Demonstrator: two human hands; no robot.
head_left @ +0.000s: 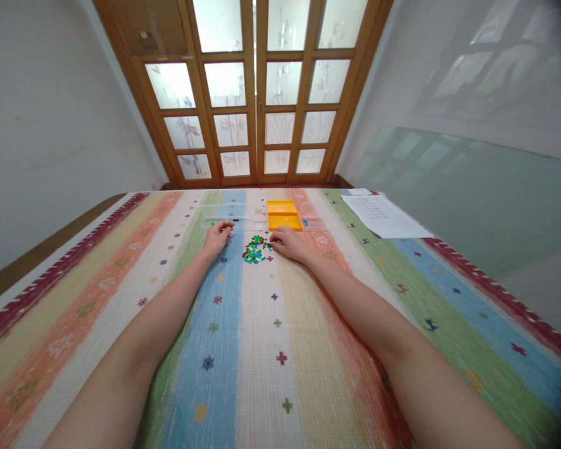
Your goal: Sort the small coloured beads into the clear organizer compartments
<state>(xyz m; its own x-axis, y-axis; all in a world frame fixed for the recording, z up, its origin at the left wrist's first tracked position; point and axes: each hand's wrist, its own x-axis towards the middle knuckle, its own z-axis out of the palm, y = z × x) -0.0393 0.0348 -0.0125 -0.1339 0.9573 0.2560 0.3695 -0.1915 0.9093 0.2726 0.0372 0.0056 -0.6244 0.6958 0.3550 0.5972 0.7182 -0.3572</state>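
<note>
A small heap of tiny coloured pieces [256, 249] lies on the striped tablecloth [280, 349], on the pale stripe between a blue and a yellowish one, far out at the reach of both arms. The pieces are mostly green, blue and teal with a few red and yellow ones. They are loosely scattered rather than stacked, and too small to tell their exact shape. The right hand [287, 242] rests palm down just to the right of the heap, its fingertips at the heap's edge. The fingers are lightly bent, and whether they pinch a piece cannot be told. The left hand [217, 237] lies to the left of the heap, a little apart from it, knuckles up and fingers curled toward the near rim of a clear plastic tray [229, 217]. Whether it has anything between its fingers does not show. Just beyond the heap, slightly to its right, sits an orange tray [284, 215], next to the clear one. Well to the right of the heap lies a printed paper sheet [383, 215], and far beyond it stands a wooden door with frosted glass panes [257, 93].
</note>
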